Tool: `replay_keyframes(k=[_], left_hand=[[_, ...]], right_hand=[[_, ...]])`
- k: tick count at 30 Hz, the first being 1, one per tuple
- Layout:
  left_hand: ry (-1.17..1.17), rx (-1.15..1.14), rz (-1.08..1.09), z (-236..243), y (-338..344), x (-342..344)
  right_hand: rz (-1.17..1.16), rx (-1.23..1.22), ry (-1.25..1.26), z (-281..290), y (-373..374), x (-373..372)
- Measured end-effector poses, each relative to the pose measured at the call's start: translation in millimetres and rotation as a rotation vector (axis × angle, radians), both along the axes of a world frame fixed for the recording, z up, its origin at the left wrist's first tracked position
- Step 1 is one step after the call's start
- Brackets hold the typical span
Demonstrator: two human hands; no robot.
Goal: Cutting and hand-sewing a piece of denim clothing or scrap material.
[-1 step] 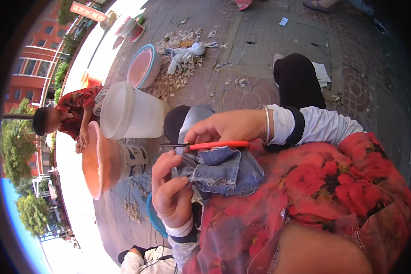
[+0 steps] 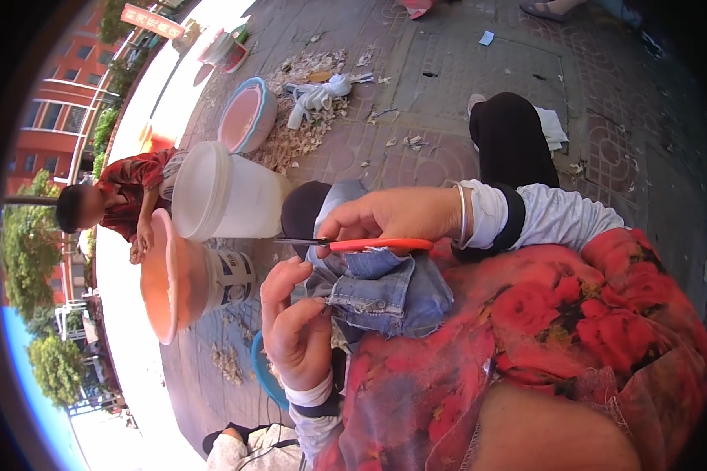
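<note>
My right hand (image 2: 404,213), a bracelet at its wrist, is closed around a pair of scissors (image 2: 385,245) with orange-red handles. Their dark blades point to the left, over my lap. Just below is my left hand (image 2: 297,334), fingers bent and apart, one fingertip at the frayed edge of a folded piece of blue denim (image 2: 369,300). I see nothing between those fingers, though part of the grip is hidden. The denim lies against my red floral clothing (image 2: 518,314).
A white bucket (image 2: 251,196), an orange basin (image 2: 159,275) on another bucket and a blue-rimmed basin (image 2: 243,114) stand ahead. Dry peelings (image 2: 291,145) and a white cloth strip (image 2: 322,94) litter the paving. A person in red (image 2: 130,184) sits beyond; a blue basin (image 2: 265,369) is beside me.
The scissors and my right hand have shifted very slightly; the blades now sit a little higher in the picture. My left hand has barely moved.
</note>
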State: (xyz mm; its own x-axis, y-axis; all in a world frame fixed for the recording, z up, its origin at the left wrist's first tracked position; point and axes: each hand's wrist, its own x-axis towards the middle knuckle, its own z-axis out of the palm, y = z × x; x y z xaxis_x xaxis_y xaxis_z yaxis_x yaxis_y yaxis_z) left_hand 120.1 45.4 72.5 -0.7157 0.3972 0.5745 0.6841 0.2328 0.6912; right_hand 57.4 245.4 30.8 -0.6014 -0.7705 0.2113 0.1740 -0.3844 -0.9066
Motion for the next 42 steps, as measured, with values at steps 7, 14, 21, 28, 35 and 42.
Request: replay_keyframes(k=[7,14,21,28,35,42], left_hand=[[-0.12,-0.004,0.233,-4,-5,6],[0.018,-0.083,0.173,-3,-11,4],[0.055,-0.093,0.231,-10,-13,3],[0.079,-0.074,0.249,-12,-12,4],[0.306,0.073,0.361,18,0,-20],[-0.311,0.201,0.193,13,1,-56]], right_hand=[[-0.027,0.135,-0.154,19,15,11],[-0.219,0.066,-0.033,42,27,26],[-0.422,-0.014,0.098,27,43,35],[-0.277,0.086,0.277,24,53,44],[-0.234,0.189,0.585,31,38,39],[-0.101,0.117,0.296,12,11,25]])
